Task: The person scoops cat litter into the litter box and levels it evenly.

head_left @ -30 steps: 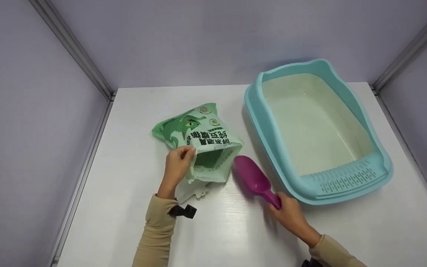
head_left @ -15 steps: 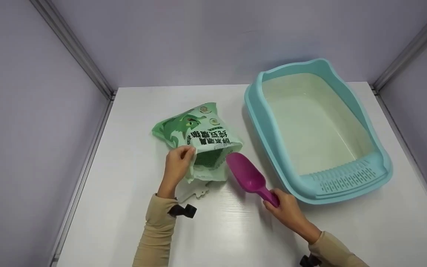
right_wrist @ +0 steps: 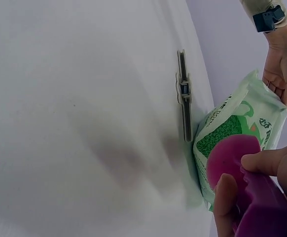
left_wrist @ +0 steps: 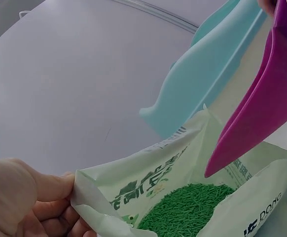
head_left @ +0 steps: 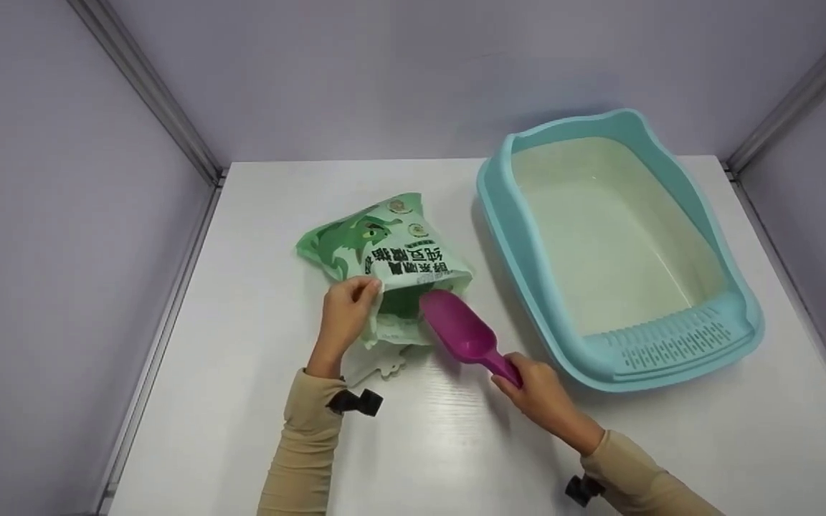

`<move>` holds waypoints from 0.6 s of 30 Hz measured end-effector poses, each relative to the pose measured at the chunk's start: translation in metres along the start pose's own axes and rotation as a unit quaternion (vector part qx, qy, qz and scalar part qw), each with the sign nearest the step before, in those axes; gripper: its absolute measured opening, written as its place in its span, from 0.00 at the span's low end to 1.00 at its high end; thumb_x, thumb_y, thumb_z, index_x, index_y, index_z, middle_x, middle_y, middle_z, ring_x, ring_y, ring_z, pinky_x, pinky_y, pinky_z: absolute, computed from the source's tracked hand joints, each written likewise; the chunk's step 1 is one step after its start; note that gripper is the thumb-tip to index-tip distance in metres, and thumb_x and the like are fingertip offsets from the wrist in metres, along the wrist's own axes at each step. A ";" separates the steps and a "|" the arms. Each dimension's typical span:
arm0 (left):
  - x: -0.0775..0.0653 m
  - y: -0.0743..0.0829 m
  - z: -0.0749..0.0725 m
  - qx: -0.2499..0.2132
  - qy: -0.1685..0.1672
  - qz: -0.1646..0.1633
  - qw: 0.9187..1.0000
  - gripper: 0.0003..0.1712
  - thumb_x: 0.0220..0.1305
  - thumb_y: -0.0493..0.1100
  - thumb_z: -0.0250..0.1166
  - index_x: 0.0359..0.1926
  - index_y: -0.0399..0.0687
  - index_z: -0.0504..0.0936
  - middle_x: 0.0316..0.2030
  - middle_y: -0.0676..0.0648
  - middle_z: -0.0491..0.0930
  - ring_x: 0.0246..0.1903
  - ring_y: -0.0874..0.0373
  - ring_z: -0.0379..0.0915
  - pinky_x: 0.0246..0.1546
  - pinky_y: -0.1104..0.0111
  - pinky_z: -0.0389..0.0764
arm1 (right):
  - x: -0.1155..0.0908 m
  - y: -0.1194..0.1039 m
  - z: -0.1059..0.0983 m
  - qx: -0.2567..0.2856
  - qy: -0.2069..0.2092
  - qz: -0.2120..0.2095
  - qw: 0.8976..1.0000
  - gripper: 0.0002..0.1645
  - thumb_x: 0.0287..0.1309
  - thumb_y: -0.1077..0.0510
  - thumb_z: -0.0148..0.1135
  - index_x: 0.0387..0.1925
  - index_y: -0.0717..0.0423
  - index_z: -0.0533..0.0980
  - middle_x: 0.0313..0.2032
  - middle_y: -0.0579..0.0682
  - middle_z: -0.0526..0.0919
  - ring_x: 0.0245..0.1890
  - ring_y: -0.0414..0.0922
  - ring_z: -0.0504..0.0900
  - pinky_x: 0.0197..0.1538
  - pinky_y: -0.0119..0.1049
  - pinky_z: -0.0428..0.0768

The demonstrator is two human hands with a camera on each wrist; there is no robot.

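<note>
A green and white cat litter bag [head_left: 413, 240] lies on the table with its mouth facing me. Inside are green litter pellets [left_wrist: 185, 210]. My left hand [head_left: 343, 315] pinches the left edge of the bag's mouth between thumb and fingers. In my right hand [head_left: 543, 401] I grip the handle of a magenta scoop [head_left: 459, 330]. Its tip is at the right part of the bag's opening, above the pellets in the left wrist view, and the visible part of its bowl holds nothing. To the right stands a blue litter box [head_left: 528, 251] with a cream inside.
A flat white piece [head_left: 389, 362] with a wavy edge lies partly beneath the bag and left wrist. The litter box's perforated front ledge [head_left: 678, 347] is near my right hand. Walls [head_left: 384, 86] close off the table's back and sides.
My right hand has carried the scoop left, from beside the bag to its opening. The left hand keeps its pinch on the bag's edge.
</note>
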State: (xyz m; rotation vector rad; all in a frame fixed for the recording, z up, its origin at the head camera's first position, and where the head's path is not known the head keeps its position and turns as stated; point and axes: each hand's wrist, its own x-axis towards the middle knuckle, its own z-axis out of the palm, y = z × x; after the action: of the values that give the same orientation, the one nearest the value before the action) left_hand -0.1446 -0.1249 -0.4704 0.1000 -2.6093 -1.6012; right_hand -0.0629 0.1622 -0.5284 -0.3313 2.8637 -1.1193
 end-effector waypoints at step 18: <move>0.001 -0.001 -0.001 0.015 0.000 0.019 1.000 0.13 0.68 0.40 0.59 0.40 0.32 0.84 0.32 0.36 0.83 0.28 0.63 0.68 0.34 0.70 0.71 | 0.011 -0.012 -0.001 -0.064 -0.017 -0.007 0.998 0.08 0.53 0.64 0.66 0.29 0.62 0.74 0.16 0.49 0.70 0.17 0.38 0.64 0.22 0.26 0.63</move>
State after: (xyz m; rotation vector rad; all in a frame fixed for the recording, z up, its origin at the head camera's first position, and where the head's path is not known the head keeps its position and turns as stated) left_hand -0.1452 -0.1259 -0.4707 0.0507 -2.6191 -1.5503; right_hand -0.0719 0.1515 -0.5191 -0.3741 2.9130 -0.9249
